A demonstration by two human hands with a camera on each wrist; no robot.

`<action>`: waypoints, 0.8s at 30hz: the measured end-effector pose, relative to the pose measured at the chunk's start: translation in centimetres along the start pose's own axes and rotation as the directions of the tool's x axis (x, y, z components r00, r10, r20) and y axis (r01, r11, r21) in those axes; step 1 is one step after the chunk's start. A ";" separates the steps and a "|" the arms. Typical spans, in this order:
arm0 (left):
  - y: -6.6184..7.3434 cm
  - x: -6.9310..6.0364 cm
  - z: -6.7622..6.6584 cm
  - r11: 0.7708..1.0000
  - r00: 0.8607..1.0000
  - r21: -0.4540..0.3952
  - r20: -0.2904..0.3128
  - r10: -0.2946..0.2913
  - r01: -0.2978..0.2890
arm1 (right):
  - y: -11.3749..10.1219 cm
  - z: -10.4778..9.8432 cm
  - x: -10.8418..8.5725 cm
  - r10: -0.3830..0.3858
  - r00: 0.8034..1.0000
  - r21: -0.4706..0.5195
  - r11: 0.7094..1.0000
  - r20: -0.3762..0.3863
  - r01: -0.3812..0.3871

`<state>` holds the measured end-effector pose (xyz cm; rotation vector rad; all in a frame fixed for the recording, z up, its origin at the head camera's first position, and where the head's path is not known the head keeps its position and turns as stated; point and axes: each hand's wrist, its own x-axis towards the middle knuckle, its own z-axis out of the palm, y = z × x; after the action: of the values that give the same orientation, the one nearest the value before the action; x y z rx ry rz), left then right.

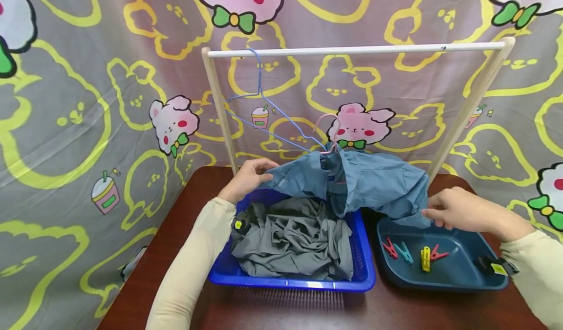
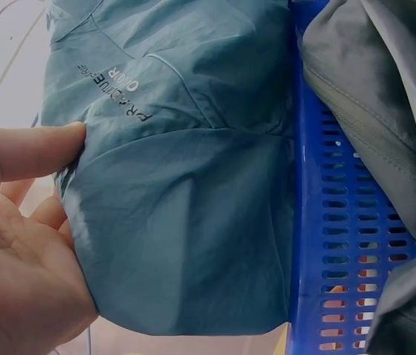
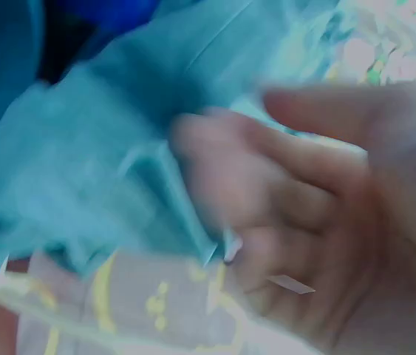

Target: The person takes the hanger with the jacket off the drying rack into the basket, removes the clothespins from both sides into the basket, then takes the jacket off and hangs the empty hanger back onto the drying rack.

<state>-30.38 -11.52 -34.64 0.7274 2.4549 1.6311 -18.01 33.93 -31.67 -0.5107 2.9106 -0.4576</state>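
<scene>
A blue garment [image 1: 374,181] is spread above the blue basket, with a pink hanger [image 1: 337,129] showing at its neck. My left hand [image 1: 247,177] pinches the garment's left end; in the left wrist view the thumb of the left hand [image 2: 26,222] lies on the cloth [image 2: 178,222] beside printed lettering, fingers behind. At the garment's right end is my right hand [image 1: 466,210]. The right wrist view is blurred: the thumb of the right hand [image 3: 304,200] stands apart from loosely bent fingers beside the cloth [image 3: 82,163].
Grey cloth [image 1: 299,237] lies in the blue basket [image 1: 368,271]. Right of it, a dark teal tub [image 1: 466,256] holds several clothespins, one a yellow clothespin [image 1: 425,259]. Behind stands a rack with a white rod [image 1: 352,50]; a blue hanger [image 1: 259,76] hangs at its left.
</scene>
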 end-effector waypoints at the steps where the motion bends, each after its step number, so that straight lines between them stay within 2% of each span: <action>1: 0.0 0.0 0.0 1.000 1.000 0.000 0.000 -0.003 0.003 | -0.8 -0.2 0.0 -0.025 0.996 -0.012 1.000 -0.084 0.024; 2: 0.0 -0.1 0.0 1.000 1.000 0.003 -0.001 -0.004 0.004 | -1.5 -0.3 0.1 -0.063 0.982 -0.025 0.998 -0.176 0.059; 3: 0.0 -0.1 0.0 1.000 1.000 0.005 -0.002 -0.005 0.005 | -2.1 -0.3 0.4 -0.114 0.955 -0.051 0.993 -0.275 0.104; 5: 0.1 -0.2 0.1 1.000 1.000 0.004 -0.002 -0.002 0.002 | -3.1 -0.1 1.0 -0.199 0.870 -0.107 0.980 -0.452 0.168; 7: 0.2 -0.3 0.1 1.000 1.000 -0.002 0.000 0.009 -0.009 | -3.9 0.2 1.8 -0.250 0.788 -0.139 0.968 -0.563 0.208; 8: 0.3 -0.3 0.1 1.000 1.000 -0.006 0.003 0.016 -0.016 | -4.2 0.4 2.3 -0.259 0.756 -0.152 0.966 -0.601 0.210; 9: 0.4 -0.3 0.2 1.000 1.000 -0.014 0.005 0.021 -0.021 | -4.4 0.6 2.8 -0.260 0.735 -0.163 0.965 -0.626 0.203; 10: 0.5 -0.4 0.2 0.999 1.000 -0.020 0.007 0.027 -0.027 | -4.6 0.7 3.3 -0.251 0.728 -0.155 0.968 -0.638 0.198; 11: 0.6 -0.4 0.2 0.999 1.000 -0.025 0.006 0.030 -0.030 | -4.8 0.8 3.8 -0.237 0.729 -0.147 0.972 -0.642 0.185; 15: 0.9 -0.5 0.2 0.998 0.999 -0.055 0.000 0.040 -0.040 | -5.1 1.1 6.0 -0.188 0.759 -0.163 0.981 -0.623 0.109; 18: 1.0 -0.6 0.2 0.996 0.999 -0.074 0.003 0.047 -0.046 | -4.8 1.3 7.2 -0.153 0.763 -0.155 0.985 -0.628 0.070; 20: 0.9 -0.6 0.2 0.996 0.999 -0.077 0.006 0.047 -0.046 | -4.5 1.5 7.7 -0.154 0.739 -0.132 0.987 -0.656 0.089; 21: 1.0 -0.7 0.2 0.996 0.999 -0.080 0.007 0.044 -0.044 | -4.3 1.6 7.9 -0.167 0.719 -0.128 0.986 -0.674 0.109; 24: 0.9 -0.9 0.0 0.996 0.999 -0.079 0.010 0.037 -0.036 | -3.7 1.8 8.1 -0.241 0.643 -0.156 0.970 -0.727 0.186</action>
<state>-29.31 -11.64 -33.97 0.7727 2.3680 1.7204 -24.09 27.27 -32.95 -0.8604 3.6804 -0.7550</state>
